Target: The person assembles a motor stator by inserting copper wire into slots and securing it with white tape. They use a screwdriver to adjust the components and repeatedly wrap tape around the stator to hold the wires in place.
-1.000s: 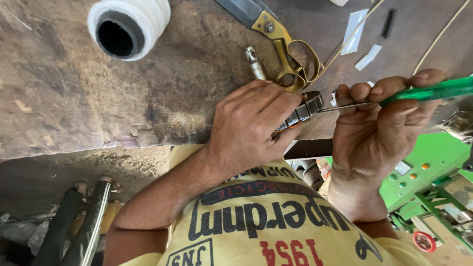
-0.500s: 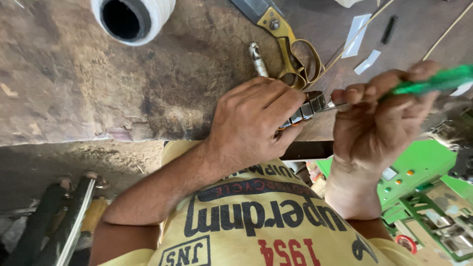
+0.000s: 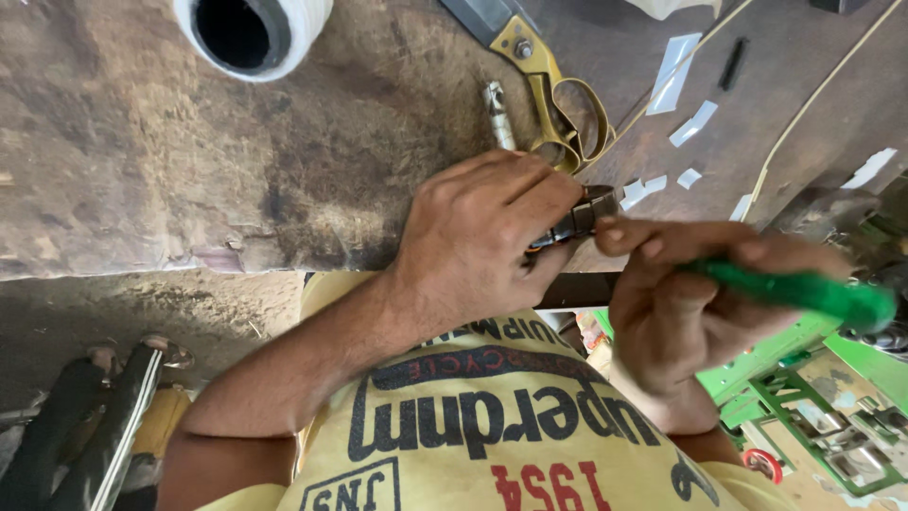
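At the bench edge, both hands work one small metal part.
Left hand [image 3: 482, 237] clamps the metal part [image 3: 579, 220]; right hand [image 3: 681, 303] grips a green-handled screwdriver [image 3: 804, 291] beside it, whose tip could slip into fingers.

A single head-worn camera is looking steeply down and close over the near edge of the worn wooden workbench [image 3: 189, 170], taking in the person's own yellow shirt [image 3: 492, 435] at the bottom. The left hand [image 3: 482, 237] and right hand [image 3: 681, 293] are filling the centre, just off that near edge.
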### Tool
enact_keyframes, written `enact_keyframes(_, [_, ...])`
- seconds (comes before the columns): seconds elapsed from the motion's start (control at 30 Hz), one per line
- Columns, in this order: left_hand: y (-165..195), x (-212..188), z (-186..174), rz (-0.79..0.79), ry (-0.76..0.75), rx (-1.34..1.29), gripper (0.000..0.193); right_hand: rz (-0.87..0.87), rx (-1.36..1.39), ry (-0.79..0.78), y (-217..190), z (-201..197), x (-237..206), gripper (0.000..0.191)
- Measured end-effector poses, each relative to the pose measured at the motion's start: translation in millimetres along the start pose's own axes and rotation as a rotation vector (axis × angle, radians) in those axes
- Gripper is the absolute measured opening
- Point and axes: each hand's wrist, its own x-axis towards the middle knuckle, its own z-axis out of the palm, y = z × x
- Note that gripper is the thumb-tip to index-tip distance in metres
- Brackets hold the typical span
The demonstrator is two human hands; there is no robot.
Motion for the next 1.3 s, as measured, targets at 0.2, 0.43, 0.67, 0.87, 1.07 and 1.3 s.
enact_keyframes(0.2, [6, 6, 2, -0.028, -0.043, 0.036, 0.027, 0.111, 0.004, 0.019, -12, -9, 15, 0.028])
enact_keyframes(0.43, [10, 10, 6, -0.054, -0.062, 0.052, 0.025, -0.007, -0.132, -0.213, -21, 18, 9, 0.032])
enact_keyframes(0.67, [11, 15, 12, -0.043, -0.048, 0.144, 0.032, 0.321, 0.138, 0.069, -17, -8, 23, 0.022])
enact_keyframes(0.87, [13, 14, 8, -0.073, -0.065, 0.086, 0.030, 0.167, -0.009, -0.041, -15, 6, 0, 0.018])
enact_keyframes(1.07, [19, 19, 3, -0.091, -0.047, 0.048, 0.028, 0.191, -0.166, -0.165, -32, 14, 15, 0.015])
enact_keyframes(1.3, [15, 16, 8, -0.052, -0.015, 0.064, 0.028, 0.200, 0.283, 0.042, -9, -51, 37, 0.020])
